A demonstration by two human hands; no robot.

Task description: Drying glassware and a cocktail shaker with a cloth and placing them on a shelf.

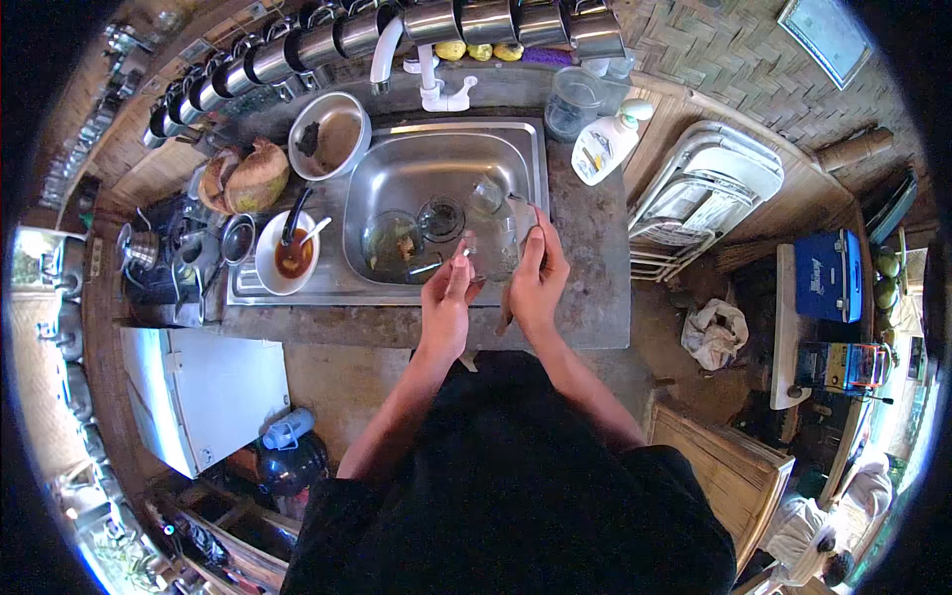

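At the front edge of the stainless steel sink (439, 145), my left hand (446, 297) pinches a clear glass item (494, 249), whose exact outline is hard to tell. My right hand (538, 271) is closed on a thin grey-brown cloth-like piece (523, 217) at the item's right side; its lower end hangs below the fingers. Inside the basin lie a clear glass (487, 195), a round dark drain or dish (440, 219) and a glass bowl (393, 242) with scraps in it.
Left of the basin are a white bowl (269, 269) of brown liquid with utensils, a metal bowl (358, 156) and coconut husks (257, 178). Behind stand a white faucet (445, 100) and hanging metal mugs (431, 22). At right are a soap bottle (599, 152) and a clear jar (571, 104).
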